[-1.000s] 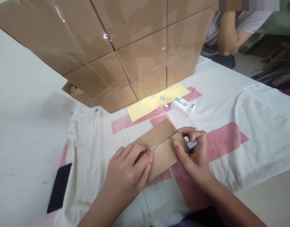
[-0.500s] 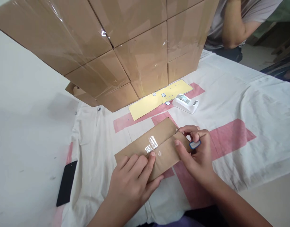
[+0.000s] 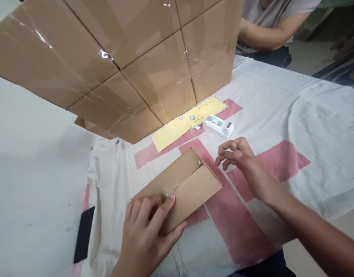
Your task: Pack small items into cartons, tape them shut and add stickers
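Observation:
A small brown cardboard box [image 3: 198, 186] lies on the cloth in front of me, its two top flaps meeting along a middle seam. My left hand [image 3: 149, 221] grips the box's near left end, thumb along the near side and index fingertip pressing on the seam. A bit of clear tape shows by that fingertip, mostly covered. To the right of the box, my right hand [image 3: 240, 161] is raised off it, fingers loosely bent and apart. Beyond it, a white tape dispenser [image 3: 219, 127] sits beside a yellow strip of card [image 3: 174, 132] carrying small blue-edged labels [image 3: 192, 118].
A tall stack of taped cardboard boxes [image 3: 156, 73] stands at the back. White cloth with red bands [image 3: 283, 161] covers the table. A black flat object [image 3: 84, 234] is at the left edge. Another person's arm [image 3: 263, 36] shows at the upper right.
My right hand has let go of the box's right end and moved up and away. My left index finger now covers the shiny tape on the seam. The other person's arm has lowered.

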